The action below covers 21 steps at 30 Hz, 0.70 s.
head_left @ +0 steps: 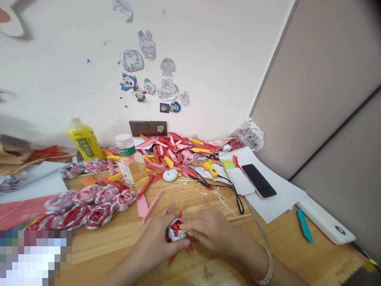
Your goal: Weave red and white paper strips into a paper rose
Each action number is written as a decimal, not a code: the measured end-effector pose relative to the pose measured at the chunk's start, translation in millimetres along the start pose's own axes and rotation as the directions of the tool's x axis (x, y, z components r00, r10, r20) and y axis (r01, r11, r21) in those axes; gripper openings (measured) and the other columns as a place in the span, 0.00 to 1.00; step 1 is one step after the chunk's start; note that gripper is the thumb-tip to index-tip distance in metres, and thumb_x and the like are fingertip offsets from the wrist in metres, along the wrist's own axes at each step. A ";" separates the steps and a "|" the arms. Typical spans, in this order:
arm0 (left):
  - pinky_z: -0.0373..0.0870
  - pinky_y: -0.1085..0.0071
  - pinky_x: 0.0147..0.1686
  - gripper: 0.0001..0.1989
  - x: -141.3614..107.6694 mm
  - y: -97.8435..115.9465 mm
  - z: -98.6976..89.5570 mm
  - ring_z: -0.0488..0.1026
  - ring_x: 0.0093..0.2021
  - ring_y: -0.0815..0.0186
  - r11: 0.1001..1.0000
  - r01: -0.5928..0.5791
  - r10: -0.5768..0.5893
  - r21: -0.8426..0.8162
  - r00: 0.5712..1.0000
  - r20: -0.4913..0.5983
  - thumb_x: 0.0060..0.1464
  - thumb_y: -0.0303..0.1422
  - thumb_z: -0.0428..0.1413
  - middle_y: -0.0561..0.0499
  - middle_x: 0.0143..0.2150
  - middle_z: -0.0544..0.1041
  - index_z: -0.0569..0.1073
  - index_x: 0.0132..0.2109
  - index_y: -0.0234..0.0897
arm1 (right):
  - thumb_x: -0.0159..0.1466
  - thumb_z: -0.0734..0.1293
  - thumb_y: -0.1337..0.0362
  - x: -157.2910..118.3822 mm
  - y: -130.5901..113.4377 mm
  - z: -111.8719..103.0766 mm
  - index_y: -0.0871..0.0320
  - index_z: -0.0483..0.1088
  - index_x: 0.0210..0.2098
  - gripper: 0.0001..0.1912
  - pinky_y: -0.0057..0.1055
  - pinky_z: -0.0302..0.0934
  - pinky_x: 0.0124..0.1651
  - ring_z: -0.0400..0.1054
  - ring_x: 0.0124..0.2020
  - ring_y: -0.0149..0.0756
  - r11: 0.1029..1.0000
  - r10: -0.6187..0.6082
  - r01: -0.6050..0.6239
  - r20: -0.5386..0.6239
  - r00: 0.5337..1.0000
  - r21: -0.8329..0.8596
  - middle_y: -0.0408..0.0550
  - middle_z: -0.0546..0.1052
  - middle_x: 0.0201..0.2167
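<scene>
Over the wooden tabletop [258, 232], left hand [157, 236] curled snugly round red-and-white folded-paper rose [176, 227], right hand [212, 230] pinching its rim. Apparently part-made: centre layered, red points [172, 259] loose.

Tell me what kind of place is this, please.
Probably a home or small-studio craft desk: folded paper strips are heaped by the wall, beside a yellow glue gun and finished-looking paper roses.
</scene>
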<state>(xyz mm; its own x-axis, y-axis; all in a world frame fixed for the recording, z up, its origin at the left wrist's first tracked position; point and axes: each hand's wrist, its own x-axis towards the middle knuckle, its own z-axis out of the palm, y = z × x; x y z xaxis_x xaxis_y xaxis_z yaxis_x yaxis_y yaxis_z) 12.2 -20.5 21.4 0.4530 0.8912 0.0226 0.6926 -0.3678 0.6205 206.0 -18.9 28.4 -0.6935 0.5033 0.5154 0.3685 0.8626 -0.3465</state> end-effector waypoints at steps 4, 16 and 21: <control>0.62 0.69 0.32 0.13 -0.2 -0.7 0.1 0.68 0.34 0.62 1.000 -0.015 0.015 -0.011 1.000 -0.003 0.46 0.42 0.59 0.52 0.32 0.69 0.68 0.31 0.37 | 0.68 0.57 0.64 1.3 -2.6 -1.3 0.58 0.72 0.40 0.12 0.26 0.59 0.35 0.70 0.32 0.31 0.998 0.013 -0.011 -0.032 0.999 0.062 0.46 0.77 0.32; 0.62 0.70 0.33 0.11 0.5 0.5 -0.2 0.68 0.34 0.62 1.000 -0.007 0.007 0.029 1.000 0.010 0.45 0.41 0.59 0.52 0.33 0.70 0.69 0.31 0.38 | 0.60 0.68 0.67 4.7 -8.1 -2.7 0.55 0.75 0.34 0.03 0.24 0.58 0.35 0.69 0.32 0.30 0.922 0.319 -0.325 0.062 0.946 0.209 0.42 0.77 0.31; 0.62 0.69 0.33 0.10 -1.9 6.8 -1.7 0.68 0.34 0.62 0.999 -0.026 0.026 0.045 1.000 0.006 0.46 0.40 0.57 0.52 0.32 0.70 0.69 0.30 0.39 | 0.58 0.69 0.70 6.2 -11.8 -4.5 0.55 0.75 0.33 0.04 0.23 0.58 0.36 0.69 0.33 0.30 0.911 0.350 -0.357 0.069 0.934 0.208 0.40 0.76 0.31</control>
<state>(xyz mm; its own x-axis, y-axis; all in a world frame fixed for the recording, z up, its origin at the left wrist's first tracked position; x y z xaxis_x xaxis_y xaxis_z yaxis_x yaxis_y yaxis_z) 15.1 -24.2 26.9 0.4742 0.8798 0.0338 0.7049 -0.4024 0.5841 200.1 -25.8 39.2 -0.5616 0.7689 0.3056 0.4547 0.5954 -0.6624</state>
